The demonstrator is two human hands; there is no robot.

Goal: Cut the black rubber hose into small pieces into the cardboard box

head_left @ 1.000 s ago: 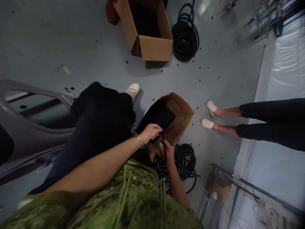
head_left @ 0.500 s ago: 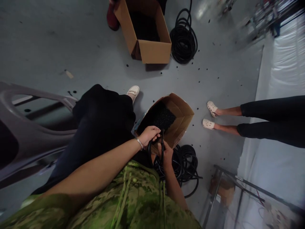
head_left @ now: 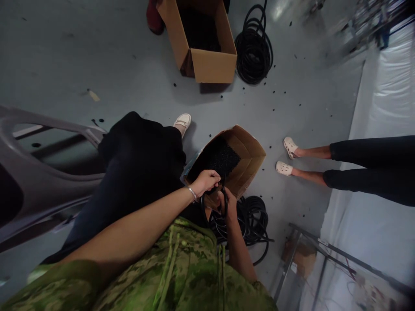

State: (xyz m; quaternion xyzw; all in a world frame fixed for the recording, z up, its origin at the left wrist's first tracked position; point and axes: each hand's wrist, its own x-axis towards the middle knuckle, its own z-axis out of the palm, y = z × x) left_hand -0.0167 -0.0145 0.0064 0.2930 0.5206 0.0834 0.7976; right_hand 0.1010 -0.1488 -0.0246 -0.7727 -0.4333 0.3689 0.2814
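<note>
My left hand (head_left: 206,182) is closed on the end of a black hose (head_left: 202,207), over the near edge of an open cardboard box (head_left: 248,151). Small black pieces (head_left: 227,156) fill part of that box. To its right, my right hand (head_left: 229,205) is wrapped round black-handled scissors (head_left: 224,201), whose blades are close to the left fingertips. The exact cutting point is too small to make out. Coils of black hose (head_left: 256,216) lie on the floor beside my right forearm.
Another cardboard box (head_left: 214,67) holds dark contents at the top, beside a second hose coil (head_left: 254,56). A person in light clogs (head_left: 284,168) stands at the right. A grey plastic chair (head_left: 48,160) is at left; a metal frame (head_left: 350,259) stands lower right.
The scissors in my right hand have turned, their handles looking more spread. My left hand has shifted slightly right. The view has moved a little.
</note>
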